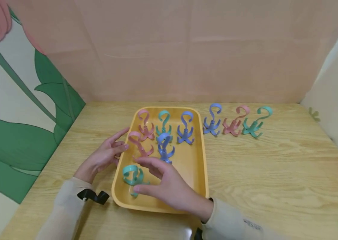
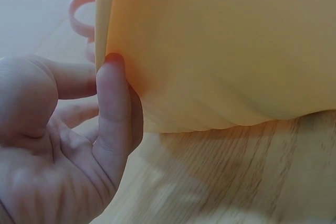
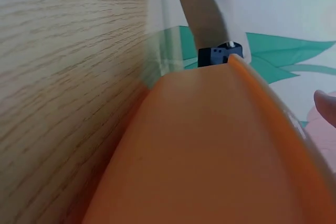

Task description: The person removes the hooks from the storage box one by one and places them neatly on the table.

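Note:
My left hand [image 1: 104, 156] pinches the left rim of a yellow tray [image 1: 191, 173]; the left wrist view shows its fingers [image 2: 113, 103] against the tray's outer wall. Above the tray's near part is my right hand [image 1: 169, 183], thumb and fingers spread apart around a teal four-claw hook [image 1: 133, 175] that lies tipped in the near left corner. Behind that hand are a blue hook [image 1: 165, 151] and a pink hook [image 1: 140, 145]. Along the tray's far end stand a pink hook [image 1: 147, 130], a teal hook [image 1: 163, 126] and a blue hook [image 1: 185, 131].
Right of the tray, on the wooden table [image 1: 264, 173], a blue hook [image 1: 212, 125], a pink hook [image 1: 232, 126] and a teal hook [image 1: 252, 128] stand in a row. A pink backdrop [image 1: 186, 53] rises behind the table, with a leaf-patterned panel [image 1: 13, 140] at left.

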Motion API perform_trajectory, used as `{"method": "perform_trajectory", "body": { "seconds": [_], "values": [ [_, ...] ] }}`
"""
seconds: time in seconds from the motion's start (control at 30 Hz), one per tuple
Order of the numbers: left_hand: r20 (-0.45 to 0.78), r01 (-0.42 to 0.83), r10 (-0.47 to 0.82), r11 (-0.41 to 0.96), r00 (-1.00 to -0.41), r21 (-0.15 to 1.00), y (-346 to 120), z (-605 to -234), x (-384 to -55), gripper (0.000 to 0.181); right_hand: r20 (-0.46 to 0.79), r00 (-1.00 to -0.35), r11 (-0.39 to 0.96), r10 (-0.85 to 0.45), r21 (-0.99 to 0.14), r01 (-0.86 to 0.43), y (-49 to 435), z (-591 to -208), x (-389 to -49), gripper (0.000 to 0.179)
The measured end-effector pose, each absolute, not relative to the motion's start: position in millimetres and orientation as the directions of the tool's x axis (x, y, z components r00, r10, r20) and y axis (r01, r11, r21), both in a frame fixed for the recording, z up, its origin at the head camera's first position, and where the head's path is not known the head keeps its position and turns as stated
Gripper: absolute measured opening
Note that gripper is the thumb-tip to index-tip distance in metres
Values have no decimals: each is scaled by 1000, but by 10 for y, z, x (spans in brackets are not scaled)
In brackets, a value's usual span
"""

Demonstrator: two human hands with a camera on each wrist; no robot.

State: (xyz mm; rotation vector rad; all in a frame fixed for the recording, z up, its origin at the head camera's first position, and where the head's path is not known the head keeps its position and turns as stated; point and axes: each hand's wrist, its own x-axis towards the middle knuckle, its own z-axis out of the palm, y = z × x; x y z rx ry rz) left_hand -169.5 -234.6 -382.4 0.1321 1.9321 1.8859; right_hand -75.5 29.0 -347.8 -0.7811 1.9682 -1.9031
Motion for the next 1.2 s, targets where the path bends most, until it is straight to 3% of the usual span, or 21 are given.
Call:
{"method": "perform_trajectory", "body": {
  "seconds": [0.17,0.53,0.87,1.0,1.2],
  "values": [
    [-240,-229,362,76,-901,971,-2362,-3816,-1689,68,96,-787,4,-610,-992,-124,244,-3483,-796,60],
    [-256,-237,353,97,-900,967,-2376,-3773,-1686,69,105,-791,45,-602,-985,-165,154,-3579,-878,56],
    [-257,-235,357,104,-898,966,-2371,-3774,-1687,68,157,-773,-109,-615,-988,-113,110,-3642,-876,42],
    [-261,-240,356,103,-897,965,-2361,-3777,-1690,68,127,-792,-100,-597,-992,-83,126,-3632,-861,32],
    [-264,-243,359,102,-895,965,-2343,-3777,-1690,68,121,-786,-65,-606,-993,-102,133,-3629,-854,33]
  ]
}}
